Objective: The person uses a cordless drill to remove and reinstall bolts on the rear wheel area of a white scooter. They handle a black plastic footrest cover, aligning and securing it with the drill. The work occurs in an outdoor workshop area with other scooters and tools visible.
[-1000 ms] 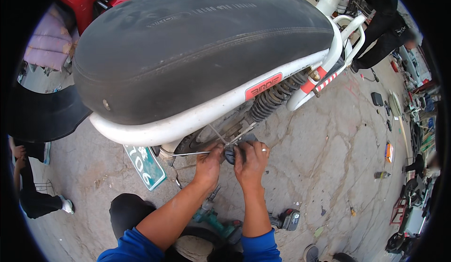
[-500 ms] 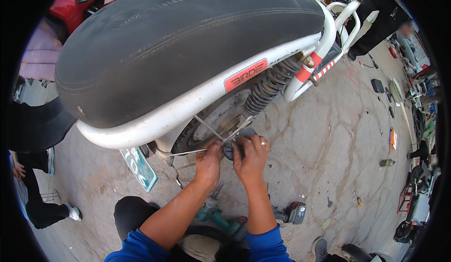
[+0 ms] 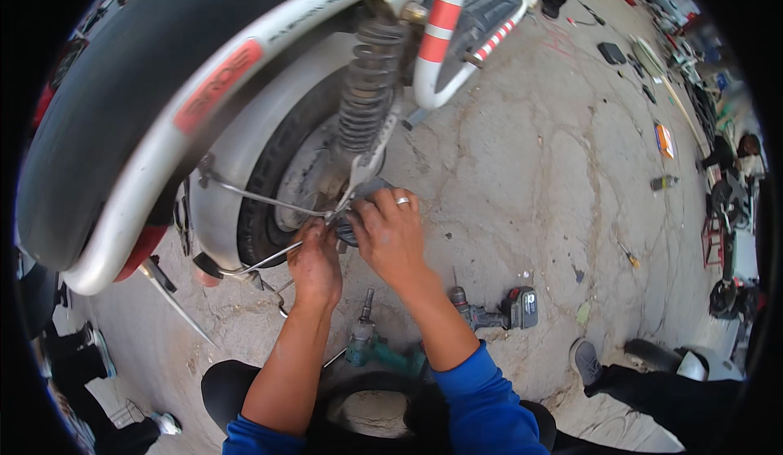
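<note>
Both hands work at the axle end of a scooter's rear wheel (image 3: 259, 179), close beside each other. The fingers of my left hand (image 3: 315, 269) are closed at the ends of thin metal fender stays (image 3: 265, 200); exactly what they pinch is hidden. My right hand (image 3: 391, 239), with a ring on it, is closed round a dark grey rounded piece (image 3: 346, 231) just below the shock absorber (image 3: 371, 88). That piece is mostly covered by my fingers. The silver fender (image 3: 220, 218) curves around the tyre, left of the hands.
Below my hands, a green power tool (image 3: 379, 352) and a cordless drill (image 3: 489, 312) lie on cracked concrete. A tyre (image 3: 342, 382) rests between my knees. The white frame tube (image 3: 155, 161) and dark seat (image 3: 90, 104) overhang at left. Someone's shoe (image 3: 586, 361) is at lower right.
My view has shifted, so the scooter appears further left and more of the wheel shows. Both hands stay at the axle; the right still grips the dark piece.
</note>
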`<state>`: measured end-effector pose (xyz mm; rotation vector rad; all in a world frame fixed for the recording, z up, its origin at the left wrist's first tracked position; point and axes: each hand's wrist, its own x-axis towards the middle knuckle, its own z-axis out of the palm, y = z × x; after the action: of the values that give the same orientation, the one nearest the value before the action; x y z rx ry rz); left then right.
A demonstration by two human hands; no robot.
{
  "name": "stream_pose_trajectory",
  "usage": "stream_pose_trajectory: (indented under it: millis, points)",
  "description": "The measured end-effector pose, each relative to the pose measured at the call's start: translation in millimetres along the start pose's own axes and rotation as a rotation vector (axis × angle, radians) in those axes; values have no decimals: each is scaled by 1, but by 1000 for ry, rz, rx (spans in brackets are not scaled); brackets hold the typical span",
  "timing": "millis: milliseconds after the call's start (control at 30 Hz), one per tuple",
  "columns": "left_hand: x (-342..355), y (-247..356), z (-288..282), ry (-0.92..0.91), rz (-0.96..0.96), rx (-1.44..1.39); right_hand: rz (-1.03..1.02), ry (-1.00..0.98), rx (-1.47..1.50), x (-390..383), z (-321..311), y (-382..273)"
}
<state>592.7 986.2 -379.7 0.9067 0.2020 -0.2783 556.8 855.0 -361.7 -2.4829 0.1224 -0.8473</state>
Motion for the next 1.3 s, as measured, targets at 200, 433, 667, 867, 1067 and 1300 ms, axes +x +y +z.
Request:
stream_pose_trajectory:
  millis: [200, 433, 667, 867, 1067, 1300]
  points:
    - [4, 3, -3, -25, -14, 42, 58, 8, 60, 1, 0, 3]
    - [4, 5, -2, -23, -17, 68, -45, 29, 9, 1, 4, 5]
    - [3, 8, -1, -66, -1, 70, 27, 97, 118, 2, 5, 4]
    - [2, 10, -1, -69, 17, 115, -41, 69, 69, 3, 5, 6]
    - [4, 9, -3, -88, 24, 121, 7, 38, 85, 3, -1, 2]
    - [5, 8, -6, -80, 39, 131, 56, 71, 135, 4, -2, 0]
